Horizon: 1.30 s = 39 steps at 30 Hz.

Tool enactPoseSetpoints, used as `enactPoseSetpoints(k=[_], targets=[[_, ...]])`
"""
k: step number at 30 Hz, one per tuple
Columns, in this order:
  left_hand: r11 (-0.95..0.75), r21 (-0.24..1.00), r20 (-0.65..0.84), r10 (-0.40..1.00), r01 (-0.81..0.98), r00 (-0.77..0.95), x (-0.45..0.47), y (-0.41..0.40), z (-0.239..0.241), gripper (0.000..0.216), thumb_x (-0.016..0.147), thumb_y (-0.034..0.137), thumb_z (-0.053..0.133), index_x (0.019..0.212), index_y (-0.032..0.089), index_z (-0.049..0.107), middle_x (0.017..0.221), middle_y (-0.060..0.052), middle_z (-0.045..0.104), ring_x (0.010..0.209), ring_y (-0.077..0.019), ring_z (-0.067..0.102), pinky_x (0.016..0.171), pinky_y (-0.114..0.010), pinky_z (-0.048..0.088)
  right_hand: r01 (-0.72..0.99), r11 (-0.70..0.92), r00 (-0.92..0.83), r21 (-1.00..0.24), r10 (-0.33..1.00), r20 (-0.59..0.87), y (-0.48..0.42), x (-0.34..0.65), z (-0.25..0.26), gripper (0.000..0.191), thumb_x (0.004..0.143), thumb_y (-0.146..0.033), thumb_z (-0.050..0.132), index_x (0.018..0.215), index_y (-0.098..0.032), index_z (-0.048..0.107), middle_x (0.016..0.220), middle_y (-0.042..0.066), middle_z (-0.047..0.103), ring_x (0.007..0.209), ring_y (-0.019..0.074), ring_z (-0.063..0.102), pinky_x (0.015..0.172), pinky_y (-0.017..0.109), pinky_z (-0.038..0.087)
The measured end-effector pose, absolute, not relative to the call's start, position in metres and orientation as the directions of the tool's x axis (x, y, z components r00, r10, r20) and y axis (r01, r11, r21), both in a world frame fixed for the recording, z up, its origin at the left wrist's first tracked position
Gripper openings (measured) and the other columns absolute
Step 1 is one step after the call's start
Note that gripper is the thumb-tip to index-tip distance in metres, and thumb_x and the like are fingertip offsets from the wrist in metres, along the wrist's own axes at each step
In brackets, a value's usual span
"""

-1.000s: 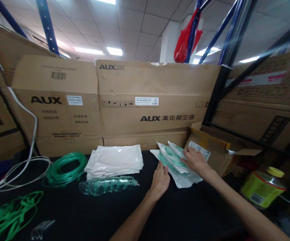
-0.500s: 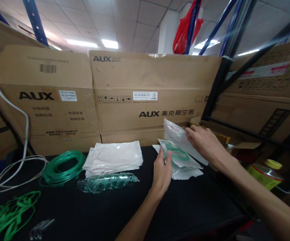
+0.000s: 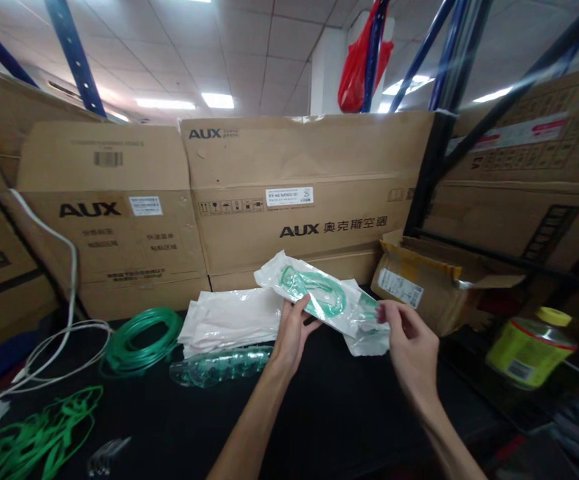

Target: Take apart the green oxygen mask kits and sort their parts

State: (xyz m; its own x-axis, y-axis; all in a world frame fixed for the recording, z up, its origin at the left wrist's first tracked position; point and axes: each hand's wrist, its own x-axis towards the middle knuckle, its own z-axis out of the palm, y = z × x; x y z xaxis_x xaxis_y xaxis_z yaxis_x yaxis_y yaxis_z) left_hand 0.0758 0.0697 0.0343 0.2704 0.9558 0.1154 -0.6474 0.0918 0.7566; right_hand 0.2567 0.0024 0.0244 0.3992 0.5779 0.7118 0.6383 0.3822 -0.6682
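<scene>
The left hand (image 3: 289, 339) and right hand (image 3: 413, 343), raised over the black worktop (image 3: 349, 413) in front of a wide cardboard box (image 3: 242, 163), grasp a clear-fronted bag (image 3: 322, 289) by its lower edge and right end respectively, with looped green tubing (image 3: 340, 303) lying inside it.

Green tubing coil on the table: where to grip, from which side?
Probably the near side of the coil, pinched across its bundled turns from the front and above. It lies flat, with an open middle to reach into; white packets flank its right and a white cable its left.
</scene>
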Motion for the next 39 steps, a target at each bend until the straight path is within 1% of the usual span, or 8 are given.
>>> enactPoseSetpoints(k=[4,8,14,17,23,26,32,39], targets=[[0.088,0.778,0.115,0.953,-0.622,0.279,0.064,0.077,0.039,0.04,0.084,0.034,0.075,0.12,0.02,0.063,0.123,-0.01,0.073,0.107,-0.0266,0.071,0.101,-0.051,0.055,0.287,0.317,0.497,-0.904,0.757,0.424,0.013,0.263,0.0,0.046,0.085,-0.059,0.072,0.083,-0.014,0.079,0.067,0.006,0.072,0.055,0.0194,0.062,0.052,0.032,0.05],[0.079,0.808,0.114,0.951,-0.583,0.286,0.062,0.082,0.041,0.034,0.084,0.036,0.071,0.111,0.018,0.065,0.12,-0.012,0.074,0.113,-0.029,0.069,0.101,-0.051,0.055,0.023,0.27,0.5,-0.962,0.831,0.245,0.028,0.251,-0.007,0.043,0.078,-0.051,0.083,0.096,-0.013,0.079,0.059,-0.002,0.067,0.05,0.0128,0.056,0.049,0.026,0.047],[0.048,0.894,0.112,0.938,-0.444,0.328,0.05,0.084,0.044,0.028,0.085,0.037,0.075,0.101,0.014,0.072,0.11,-0.014,0.077,0.11,-0.0329,0.07,0.097,-0.05,0.058,-0.255,0.26,0.474,-0.931,0.873,0.114,0.038,0.239,0.003,0.04,0.077,-0.051,0.084,0.101,-0.019,0.079,0.097,0.007,0.08,0.092,0.0236,0.074,0.076,0.032,0.06],[0.018,0.936,0.107,0.936,-0.352,0.334,0.04,0.088,0.045,0.022,0.081,0.033,0.083,0.088,0.014,0.075,0.097,-0.013,0.077,0.101,-0.0311,0.072,0.089,-0.044,0.061,-0.359,0.208,0.402,-0.91,0.914,0.05,0.04,0.237,0.008,0.033,0.082,-0.051,0.08,0.098,-0.022,0.078,0.096,0.009,0.081,0.093,0.0265,0.076,0.075,0.036,0.063],[0.01,0.972,0.052,0.965,-0.236,0.258,0.026,0.094,0.04,0.027,0.074,0.035,0.09,0.066,0.015,0.073,0.065,-0.006,0.073,0.07,-0.0226,0.072,0.081,-0.035,0.062,-0.45,0.112,0.297,-0.886,0.954,-0.03,0.046,0.23,0.009,0.02,0.081,-0.03,0.083,0.096,-0.018,0.077,0.094,0.009,0.081,0.083,0.0223,0.077,0.066,0.032,0.064],[0.017,0.974,0.024,0.984,-0.226,0.178,0.019,0.094,0.04,0.032,0.084,0.043,0.082,0.073,0.013,0.075,0.074,-0.009,0.077,0.068,-0.0203,0.074,0.086,-0.035,0.062,-0.46,0.08,0.254,-0.884,0.966,-0.044,0.046,0.224,0.011,0.008,0.084,-0.022,0.079,0.087,-0.017,0.075,0.089,0.008,0.082,0.081,0.022,0.078,0.067,0.031,0.066],[-0.011,0.976,-0.002,0.998,-0.216,-0.059,-0.006,0.095,0.045,0.033,0.097,0.039,0.068,0.083,0.01,0.071,0.082,-0.012,0.079,0.074,-0.0223,0.08,0.093,-0.036,0.061,-0.454,0.033,0.199,-0.89,0.978,-0.065,0.034,0.221,0.026,0.011,0.085,-0.014,0.08,0.087,-0.017,0.069,0.087,0.009,0.084,0.076,0.0224,0.082,0.076,0.032,0.07],[0.008,0.998,-0.022,0.981,-0.07,-0.193,-0.058,0.092,0.044,0.03,0.105,0.033,0.056,0.096,0.008,0.07,0.101,-0.016,0.08,0.092,-0.02,0.081,0.099,-0.028,0.058,-0.444,0.092,0.331,-0.891,0.941,-0.068,-0.005,0.25,0.029,0.011,0.091,-0.011,0.072,0.101,-0.015,0.072,0.094,0.008,0.084,0.09,0.0224,0.082,0.088,0.031,0.067]])
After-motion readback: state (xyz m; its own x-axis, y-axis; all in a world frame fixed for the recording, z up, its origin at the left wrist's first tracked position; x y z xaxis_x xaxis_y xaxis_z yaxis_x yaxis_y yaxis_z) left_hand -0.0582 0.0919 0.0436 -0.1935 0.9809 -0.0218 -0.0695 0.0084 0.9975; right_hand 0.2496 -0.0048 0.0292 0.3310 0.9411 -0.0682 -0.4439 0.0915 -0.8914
